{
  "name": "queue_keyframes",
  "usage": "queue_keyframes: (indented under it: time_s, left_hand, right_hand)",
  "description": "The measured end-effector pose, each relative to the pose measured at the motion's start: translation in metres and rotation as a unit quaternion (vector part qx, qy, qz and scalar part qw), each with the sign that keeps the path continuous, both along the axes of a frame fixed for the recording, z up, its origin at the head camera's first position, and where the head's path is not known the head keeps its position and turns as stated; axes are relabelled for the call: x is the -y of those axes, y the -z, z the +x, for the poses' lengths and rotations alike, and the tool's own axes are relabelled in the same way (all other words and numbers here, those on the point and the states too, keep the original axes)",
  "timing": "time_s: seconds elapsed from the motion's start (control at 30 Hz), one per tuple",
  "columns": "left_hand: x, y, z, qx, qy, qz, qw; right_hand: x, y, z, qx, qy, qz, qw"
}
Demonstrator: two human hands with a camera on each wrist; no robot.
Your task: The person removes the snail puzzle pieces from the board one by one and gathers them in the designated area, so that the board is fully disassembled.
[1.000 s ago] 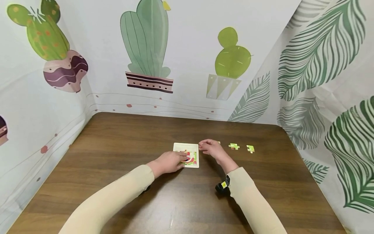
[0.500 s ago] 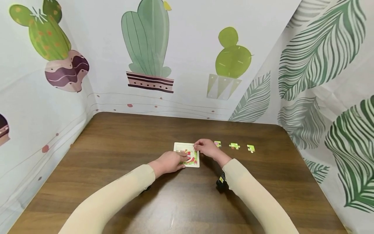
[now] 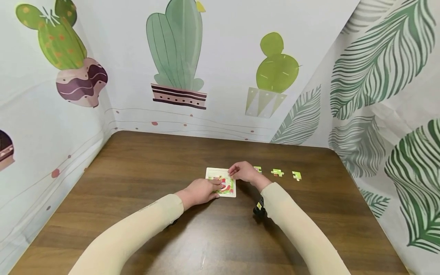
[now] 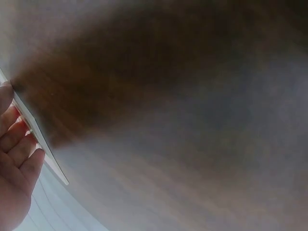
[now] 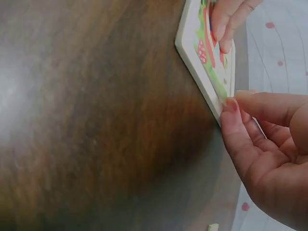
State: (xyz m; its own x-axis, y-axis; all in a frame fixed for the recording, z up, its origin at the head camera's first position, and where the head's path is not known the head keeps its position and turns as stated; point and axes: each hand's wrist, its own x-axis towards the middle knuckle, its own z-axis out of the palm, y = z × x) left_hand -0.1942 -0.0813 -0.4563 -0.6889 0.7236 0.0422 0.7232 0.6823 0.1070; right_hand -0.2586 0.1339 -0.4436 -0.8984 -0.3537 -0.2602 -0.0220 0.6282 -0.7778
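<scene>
Two sleeves in, one yellow label too small to read. Left hand presses the one puzzle, fingers out; right hand pinched narrow at its far right corner, holding what, can't tell! Three pieces lie rightward, well inside the table's far edge.

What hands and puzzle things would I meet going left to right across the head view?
Left hand → jigsaw puzzle tray → right hand → loose green puzzle piece with a reddish patch → rightmost loose puzzle piece.
</scene>
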Motion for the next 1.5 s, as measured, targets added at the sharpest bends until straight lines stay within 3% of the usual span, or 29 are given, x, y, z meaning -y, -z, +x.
queue_keyframes:
  time_s: [0.27,0.6,1.0,1.3,1.5]
  left_hand:
    - [0.001,0.003,-0.002,-0.01,0.009,0.008,0.9999]
    - [0.002,0.004,-0.001,-0.017,0.012,0.017,0.9996]
    - [0.001,0.005,-0.001,-0.021,0.013,0.016,0.9996]
    - [0.0,0.007,0.003,0.0,-0.005,0.016,0.9999]
    - [-0.002,0.008,0.005,-0.007,-0.007,0.017,0.9998]
  right_hand:
    - [0.004,0.003,-0.004,0.045,0.039,-0.017,0.998]
    - [0.007,-0.003,-0.005,0.071,0.032,0.041,0.996]
    - [0.013,-0.008,0.006,-0.034,0.0,0.122,0.992]
    - [0.011,-0.004,0.01,-0.041,0.012,0.101,0.994]
    - [0.01,-0.002,0.011,-0.033,0.027,0.084,0.996]
